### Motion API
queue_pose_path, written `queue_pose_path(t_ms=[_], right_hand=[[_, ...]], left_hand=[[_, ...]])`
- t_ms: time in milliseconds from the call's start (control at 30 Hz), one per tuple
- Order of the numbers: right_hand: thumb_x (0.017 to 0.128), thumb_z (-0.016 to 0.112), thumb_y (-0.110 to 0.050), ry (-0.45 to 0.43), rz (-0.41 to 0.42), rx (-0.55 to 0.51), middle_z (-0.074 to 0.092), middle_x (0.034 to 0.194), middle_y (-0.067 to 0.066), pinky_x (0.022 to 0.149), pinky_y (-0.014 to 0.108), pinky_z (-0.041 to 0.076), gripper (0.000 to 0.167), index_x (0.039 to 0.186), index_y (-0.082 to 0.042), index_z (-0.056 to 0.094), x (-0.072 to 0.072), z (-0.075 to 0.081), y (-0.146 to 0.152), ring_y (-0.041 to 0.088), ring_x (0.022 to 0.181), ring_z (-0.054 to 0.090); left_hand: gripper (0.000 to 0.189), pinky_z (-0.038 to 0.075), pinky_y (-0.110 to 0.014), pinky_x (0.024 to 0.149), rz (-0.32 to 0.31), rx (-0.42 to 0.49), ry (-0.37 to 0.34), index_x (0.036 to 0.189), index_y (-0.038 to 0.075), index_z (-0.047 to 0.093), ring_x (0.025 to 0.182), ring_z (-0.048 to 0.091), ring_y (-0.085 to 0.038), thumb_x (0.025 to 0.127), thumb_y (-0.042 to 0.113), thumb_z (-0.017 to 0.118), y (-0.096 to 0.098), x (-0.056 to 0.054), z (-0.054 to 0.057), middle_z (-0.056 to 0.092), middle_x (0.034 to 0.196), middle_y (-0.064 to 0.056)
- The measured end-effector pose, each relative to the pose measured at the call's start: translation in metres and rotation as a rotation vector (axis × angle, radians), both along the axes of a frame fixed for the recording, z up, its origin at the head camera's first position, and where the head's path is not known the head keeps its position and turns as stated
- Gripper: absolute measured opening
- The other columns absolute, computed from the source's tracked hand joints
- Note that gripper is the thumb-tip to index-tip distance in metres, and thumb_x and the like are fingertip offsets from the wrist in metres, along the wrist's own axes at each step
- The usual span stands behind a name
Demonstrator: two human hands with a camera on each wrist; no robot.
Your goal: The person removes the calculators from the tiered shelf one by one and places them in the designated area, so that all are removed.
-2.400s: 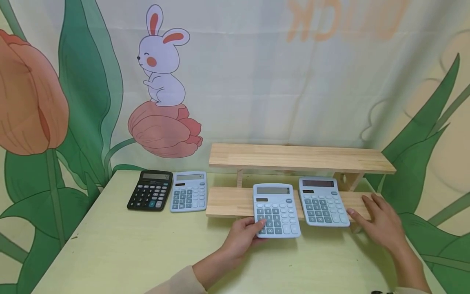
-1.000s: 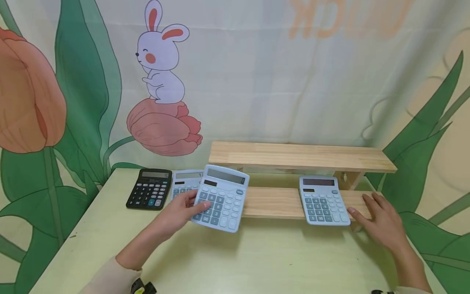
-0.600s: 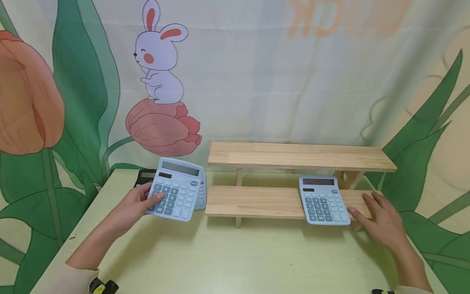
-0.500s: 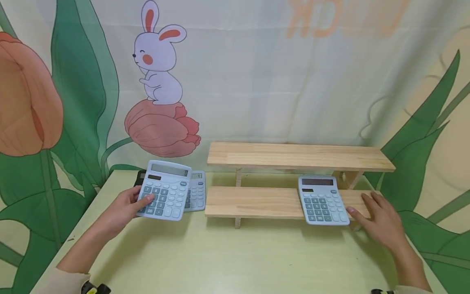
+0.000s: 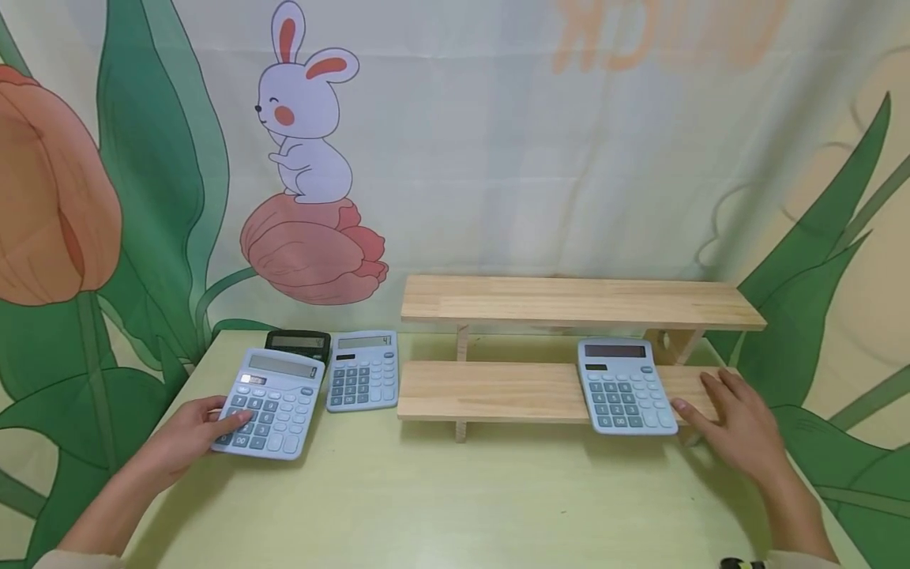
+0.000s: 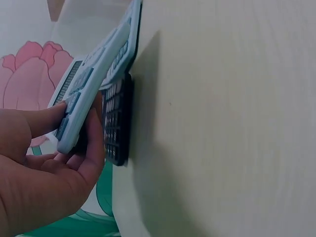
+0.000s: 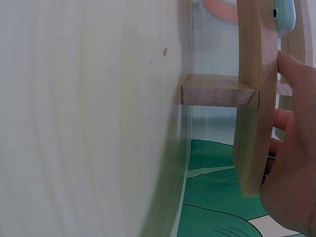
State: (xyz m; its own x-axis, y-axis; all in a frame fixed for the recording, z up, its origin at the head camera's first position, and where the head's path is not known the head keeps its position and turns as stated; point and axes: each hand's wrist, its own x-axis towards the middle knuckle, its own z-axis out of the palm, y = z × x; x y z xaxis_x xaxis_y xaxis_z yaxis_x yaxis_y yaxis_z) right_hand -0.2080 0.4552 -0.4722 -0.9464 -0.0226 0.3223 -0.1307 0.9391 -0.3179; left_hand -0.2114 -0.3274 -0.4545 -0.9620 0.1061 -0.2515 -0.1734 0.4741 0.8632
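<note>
A: What lies nearest, and how is it held?

B: Over the table (image 5: pixel 441 498), the left hand (image 5: pixel 181 435) pinches the held calculator (image 5: pixel 280 407) near its lower left corner, thumb on the keys, fingers beneath. In the left wrist view it is tilted and apart from the table.

A: What has just changed?

B: Its place. About 2 s ago it was held in front of the lower shelf (image 5: pixel 490 391); it has since gone far left and, within the last 0.5 s, dropped lower. Judgement: the carry looks nearly complete, the release not yet made.

A: And the right hand (image 5: pixel 742 431)?

B: Unchanged: fingers spread, resting on the right end of the lower shelf, perhaps steadying it. Its thumb lies just beside the resting calculator (image 5: pixel 636 387), which stays on that board, its near edge reaching past the front.

A: What stands farther back?

B: Left of the shelf, on the table: the black calculator (image 5: pixel 298 343), mostly hidden by the held calculator, and just beside it the light blue calculator (image 5: pixel 365 371), now uncovered. Beyond come the upper shelf (image 5: pixel 579 302) and the curtain (image 5: pixel 462 158), printed with 1 rabbit (image 5: pixel 306 103).
</note>
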Motion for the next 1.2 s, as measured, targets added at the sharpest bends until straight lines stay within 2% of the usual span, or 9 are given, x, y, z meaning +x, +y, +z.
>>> queue_pose_path(t_ms=[200,300,433,667,800,933,1067,1200], right_hand=[[0.103,0.064,-0.049,0.001,0.002,-0.002,0.034,0.155,0.043,0.106,0.082,0.028,0.079,0.150,0.012,0.047,0.000,0.000,0.000,0.066,0.142,0.030],[0.103,0.063,-0.049,-0.003,0.003,-0.002,0.034,0.155,0.043,0.106,0.082,0.028,0.079,0.150,0.012,0.046,0.000,0.000,-0.001,0.066,0.142,0.030],[0.103,0.064,-0.049,0.004,0.003,-0.001,0.035,0.155,0.043,0.106,0.082,0.028,0.078,0.149,0.013,0.047,0.000,0.000,-0.001,0.066,0.141,0.030],[0.103,0.064,-0.048,0.013,0.006,-0.002,0.035,0.154,0.043,0.106,0.081,0.029,0.077,0.149,0.013,0.048,0.000,0.001,-0.001,0.066,0.141,0.031],[0.103,0.064,-0.048,0.014,0.006,0.001,0.036,0.154,0.043,0.106,0.081,0.029,0.078,0.149,0.013,0.047,0.001,0.001,-0.001,0.066,0.141,0.031],[0.103,0.064,-0.048,0.017,0.003,0.001,0.036,0.154,0.043,0.106,0.081,0.029,0.078,0.149,0.013,0.047,0.001,0.002,-0.001,0.066,0.141,0.031],[0.103,0.064,-0.048,0.015,0.004,0.001,0.035,0.154,0.044,0.106,0.081,0.029,0.078,0.149,0.013,0.047,0.001,0.002,-0.001,0.066,0.140,0.031],[0.103,0.064,-0.048,0.015,0.006,0.004,0.036,0.154,0.043,0.106,0.081,0.029,0.078,0.149,0.013,0.047,0.001,0.002,-0.001,0.066,0.141,0.031]], left_hand=[[0.066,0.054,-0.025,0.078,-0.015,-0.070,-0.039,0.147,-0.025,0.033,0.095,0.065,-0.011,0.113,0.027,0.054,-0.017,0.007,-0.012,0.071,0.112,-0.006],[0.071,0.053,-0.025,0.078,-0.018,-0.077,-0.083,0.148,-0.026,0.030,0.096,0.064,-0.013,0.113,0.031,0.055,-0.023,0.009,-0.017,0.070,0.113,-0.006],[0.071,0.055,-0.025,0.078,-0.017,-0.023,-0.122,0.149,-0.026,0.027,0.095,0.067,-0.012,0.113,0.029,0.054,-0.025,0.011,-0.023,0.071,0.111,-0.003],[0.068,0.058,-0.026,0.078,-0.019,-0.005,-0.125,0.148,-0.028,0.026,0.093,0.069,-0.011,0.114,0.025,0.052,-0.031,0.010,-0.031,0.073,0.110,-0.004],[0.073,0.059,-0.028,0.077,0.020,-0.016,-0.156,0.148,-0.027,0.027,0.094,0.069,-0.012,0.112,0.029,0.057,-0.030,0.010,-0.032,0.072,0.112,-0.006],[0.077,0.056,-0.030,0.076,0.039,-0.139,-0.119,0.145,-0.024,0.038,0.097,0.064,-0.019,0.108,0.040,0.064,-0.025,0.011,-0.030,0.068,0.115,-0.014],[0.078,0.050,-0.034,0.077,0.035,-0.326,-0.041,0.136,-0.022,0.049,0.099,0.058,-0.029,0.104,0.047,0.067,-0.020,0.013,-0.026,0.064,0.114,-0.023],[0.076,0.049,-0.038,0.078,0.028,-0.436,0.003,0.128,-0.020,0.055,0.097,0.058,-0.032,0.101,0.049,0.071,-0.017,0.016,-0.024,0.065,0.108,-0.023]])
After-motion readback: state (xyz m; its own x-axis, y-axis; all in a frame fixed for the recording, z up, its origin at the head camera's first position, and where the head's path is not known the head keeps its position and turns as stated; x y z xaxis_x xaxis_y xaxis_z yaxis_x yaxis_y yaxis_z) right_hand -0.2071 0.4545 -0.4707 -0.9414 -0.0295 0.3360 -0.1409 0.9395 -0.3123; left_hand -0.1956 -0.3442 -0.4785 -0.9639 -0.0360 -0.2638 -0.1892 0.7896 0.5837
